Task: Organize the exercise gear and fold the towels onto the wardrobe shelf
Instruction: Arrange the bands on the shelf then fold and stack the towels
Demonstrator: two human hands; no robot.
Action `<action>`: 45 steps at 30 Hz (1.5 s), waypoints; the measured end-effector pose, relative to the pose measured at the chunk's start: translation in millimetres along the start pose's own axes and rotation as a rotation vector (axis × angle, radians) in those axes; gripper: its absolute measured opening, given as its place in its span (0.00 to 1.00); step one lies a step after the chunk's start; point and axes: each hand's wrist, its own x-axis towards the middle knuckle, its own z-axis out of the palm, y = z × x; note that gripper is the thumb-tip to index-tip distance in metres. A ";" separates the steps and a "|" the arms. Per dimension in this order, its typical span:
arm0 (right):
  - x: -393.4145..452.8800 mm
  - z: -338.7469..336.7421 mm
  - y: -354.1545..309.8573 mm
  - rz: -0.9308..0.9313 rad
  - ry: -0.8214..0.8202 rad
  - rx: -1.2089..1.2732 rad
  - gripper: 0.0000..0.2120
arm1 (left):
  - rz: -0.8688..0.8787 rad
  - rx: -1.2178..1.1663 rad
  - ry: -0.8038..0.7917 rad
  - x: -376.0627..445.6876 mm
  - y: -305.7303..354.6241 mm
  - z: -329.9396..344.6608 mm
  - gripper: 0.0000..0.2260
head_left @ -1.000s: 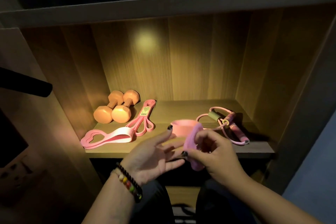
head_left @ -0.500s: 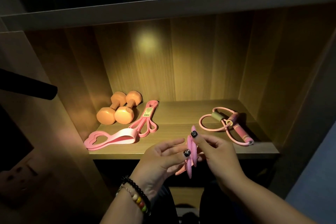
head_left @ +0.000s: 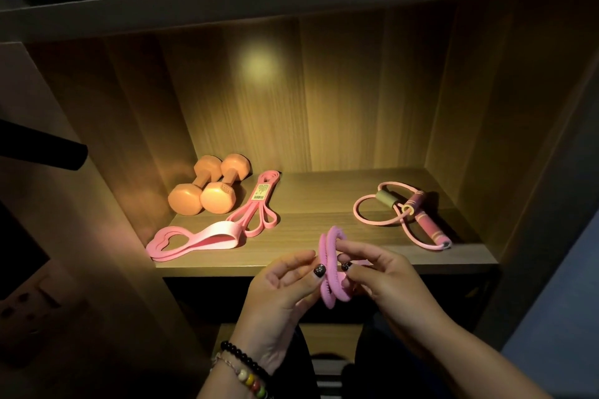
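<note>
Two hands met just in front of the shelf's [head_left: 324, 261] front edge, both working one pink ribbed band [head_left: 328, 272] folded on itself into upright loops. The left hand [head_left: 285, 288] lay palm up, its thumb pressed to the band's left side and its fingers loosely curved behind. The right hand [head_left: 382, 272] pinched the band from the other side — forefinger hooked over the top loop, thumb against the middle. Beaded bracelets [head_left: 246, 369] circled the left wrist.

On the lit wooden shelf, two orange dumbbells [head_left: 207, 194] sat side by side and touching, at the back left corner. Just beside them on the right lay a long pink resistance band [head_left: 259, 210] with a yellow label, running front to back. Its near end touched a wider pink-and-white loop [head_left: 194, 241] with a heart-shaped opening, which stretched along the front left of the shelf. Well apart from these, on the right half, was a pink tube exerciser [head_left: 403, 214] — a green handle, a darker striped handle, and thin tubing looped around them.

A dark cylindrical bar [head_left: 45, 152] jutted in from the left edge, outside the wardrobe's side panel.
</note>
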 end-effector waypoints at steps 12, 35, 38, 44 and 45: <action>0.0 2.4 8.9 -0.155 0.050 -0.153 0.17 | 0.017 0.140 -0.088 -5.6 7.7 0.0 0.16; 130.1 91.0 39.5 -0.200 -0.284 -0.801 0.25 | 0.131 -0.157 0.385 76.4 104.3 -97.0 0.12; 164.9 111.3 20.2 -0.269 -0.360 -0.830 0.20 | 0.282 0.111 0.602 100.7 117.3 -134.5 0.11; 215.3 166.9 1.2 -0.506 -0.508 -1.028 0.14 | 0.378 1.483 0.709 142.1 134.9 -176.9 0.15; 221.8 174.8 4.5 -0.535 -0.528 -1.076 0.13 | 0.291 1.613 0.672 147.4 138.7 -177.4 0.16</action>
